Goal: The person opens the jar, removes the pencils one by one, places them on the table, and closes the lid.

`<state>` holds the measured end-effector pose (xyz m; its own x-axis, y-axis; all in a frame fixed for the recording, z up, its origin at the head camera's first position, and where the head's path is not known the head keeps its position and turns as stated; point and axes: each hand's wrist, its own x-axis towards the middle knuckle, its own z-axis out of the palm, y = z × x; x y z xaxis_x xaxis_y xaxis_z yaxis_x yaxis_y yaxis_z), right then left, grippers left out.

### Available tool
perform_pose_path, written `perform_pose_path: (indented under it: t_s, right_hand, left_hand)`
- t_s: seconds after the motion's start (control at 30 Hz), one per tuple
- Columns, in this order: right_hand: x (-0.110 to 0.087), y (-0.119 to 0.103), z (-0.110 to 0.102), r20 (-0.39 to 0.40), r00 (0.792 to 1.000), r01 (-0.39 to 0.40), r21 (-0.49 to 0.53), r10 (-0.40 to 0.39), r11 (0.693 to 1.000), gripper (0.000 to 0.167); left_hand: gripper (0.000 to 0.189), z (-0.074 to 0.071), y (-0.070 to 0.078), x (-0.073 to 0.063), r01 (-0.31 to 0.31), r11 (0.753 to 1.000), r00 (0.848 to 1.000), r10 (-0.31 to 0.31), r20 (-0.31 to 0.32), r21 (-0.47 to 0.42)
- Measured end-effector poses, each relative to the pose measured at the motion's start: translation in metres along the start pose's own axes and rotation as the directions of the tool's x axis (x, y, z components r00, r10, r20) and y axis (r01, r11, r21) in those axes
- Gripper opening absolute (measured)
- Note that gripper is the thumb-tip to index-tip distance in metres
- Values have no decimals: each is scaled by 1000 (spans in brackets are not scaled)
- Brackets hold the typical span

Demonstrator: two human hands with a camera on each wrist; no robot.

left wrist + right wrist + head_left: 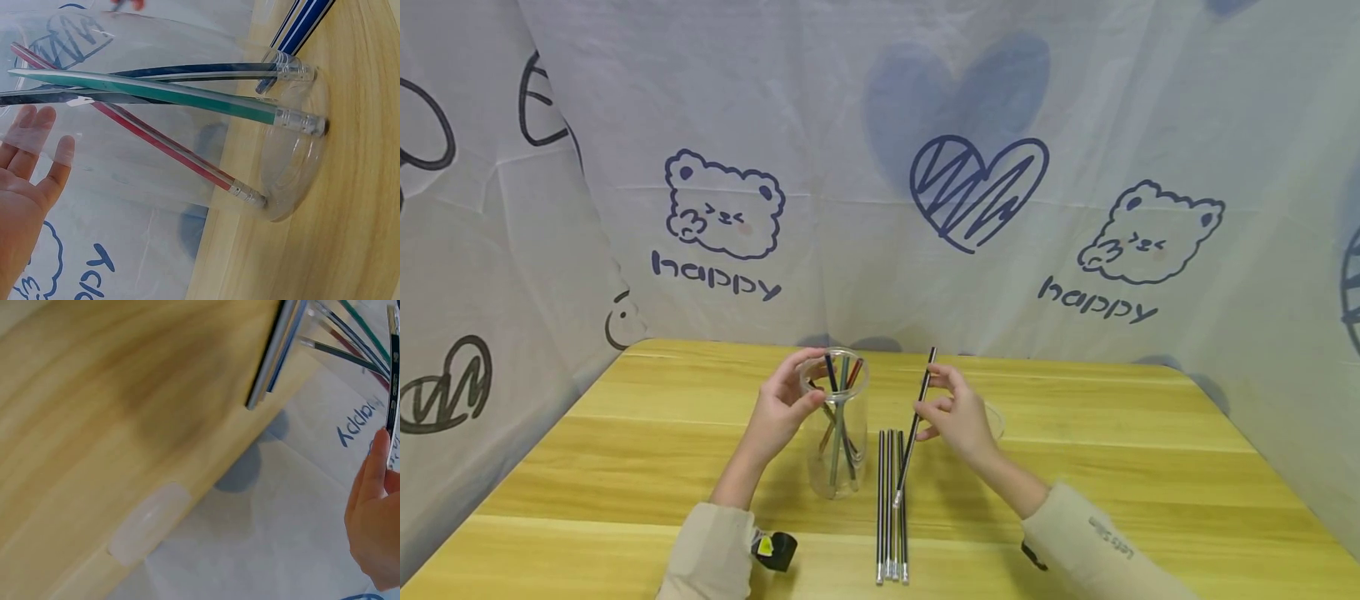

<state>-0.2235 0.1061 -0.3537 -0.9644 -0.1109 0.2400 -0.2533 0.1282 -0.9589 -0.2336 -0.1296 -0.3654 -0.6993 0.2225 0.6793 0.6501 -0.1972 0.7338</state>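
A tall clear jar [814, 454] stands on the table with several pencils inside, among them a green pencil [200, 100] and a red pencil [165, 150]. My left hand [778, 412] grips it near the rim, thumb at the front and fingers round the far side. To the right, my right hand [961, 421] pinches a dark striped pencil [925, 383] by its upper part. That pencil slants, its eraser end low over a row of similar pencils [881, 500] lying side by side in front of me. The right wrist view catches the right hand [375, 519] at its edge.
Behind the right hand lies a round clear lid [996, 421] on the wooden table [1112, 467]. A pale printed cloth [850, 275] hangs along the table's far edge, with another on the left. Black straps with small devices show at both wrists.
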Motion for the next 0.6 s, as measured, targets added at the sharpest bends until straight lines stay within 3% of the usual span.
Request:
perform_pose_path:
  t_s: [0.27,0.6]
  right_hand:
    - [-2,20,1,95,981,-162,-102,172,982,55]
    - [-7,32,5,137,957,-216,-254,256,943,56]
  left_hand:
    - [54,0,0,0,2,1000,1000,-2,-4,-5]
    - [52,1,-1,0,-10,1000,1000,10,-5,-11]
